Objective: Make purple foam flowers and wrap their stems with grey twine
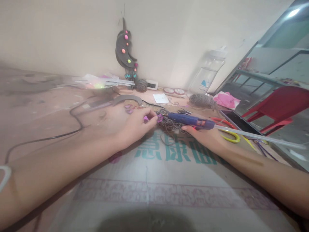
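Note:
A blue hot glue gun [185, 119] is gripped in my right hand [205, 135], its tip pointing left and a long clear glue stick [260, 137] trailing out of its back. My left hand [141, 124] pinches a small purple piece [159, 118], perhaps a flower, right by the glue gun's tip. Beneath the gun lies a loose tangle of grey yarn [170, 124]. A few purple pieces [129, 108] rest beyond my left hand, near a grey crescent shape [127, 99].
A grey moon ornament [124, 51] with coloured pompoms hangs on the wall. Behind stand a water bottle [206, 72] and a grey yarn ball [201, 100]. Yellow-handled scissors [230, 137] and a phone [238, 120] lie at right. A black cord [48, 138] crosses the left side.

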Demonstrator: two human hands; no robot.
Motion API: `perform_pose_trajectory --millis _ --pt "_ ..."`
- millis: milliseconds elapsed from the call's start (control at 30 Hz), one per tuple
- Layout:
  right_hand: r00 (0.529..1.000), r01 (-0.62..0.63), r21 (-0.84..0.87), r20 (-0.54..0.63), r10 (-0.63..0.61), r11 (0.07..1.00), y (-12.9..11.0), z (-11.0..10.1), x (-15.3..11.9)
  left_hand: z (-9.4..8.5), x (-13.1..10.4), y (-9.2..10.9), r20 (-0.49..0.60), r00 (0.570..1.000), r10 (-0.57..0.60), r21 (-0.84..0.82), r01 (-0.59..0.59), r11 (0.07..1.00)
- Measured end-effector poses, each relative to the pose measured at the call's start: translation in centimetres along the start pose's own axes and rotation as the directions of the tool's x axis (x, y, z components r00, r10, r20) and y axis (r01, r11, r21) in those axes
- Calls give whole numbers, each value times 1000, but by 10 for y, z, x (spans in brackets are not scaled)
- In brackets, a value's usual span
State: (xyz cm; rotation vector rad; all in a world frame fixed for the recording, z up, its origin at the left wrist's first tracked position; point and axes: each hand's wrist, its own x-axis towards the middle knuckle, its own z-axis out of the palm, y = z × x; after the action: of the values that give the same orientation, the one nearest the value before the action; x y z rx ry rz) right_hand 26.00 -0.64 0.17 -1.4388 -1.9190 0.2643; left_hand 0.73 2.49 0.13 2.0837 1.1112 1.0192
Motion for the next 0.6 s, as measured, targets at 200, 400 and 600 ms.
perform_pose_trajectory --millis 200,400,600 --pt "1000 8 2 25 -8 1000 -1 -1 0 0 0 0 -1 1000 13 -2 -13 1000" --pt "1000 -15 -7 -11 15 1000 1 1 0 -1 0 0 -2 1000 8 -2 -8 1000" --pt "999 -35 -18 3 35 999 0 1 -1 -2 1 0 -48 999 0 27 2 1000"
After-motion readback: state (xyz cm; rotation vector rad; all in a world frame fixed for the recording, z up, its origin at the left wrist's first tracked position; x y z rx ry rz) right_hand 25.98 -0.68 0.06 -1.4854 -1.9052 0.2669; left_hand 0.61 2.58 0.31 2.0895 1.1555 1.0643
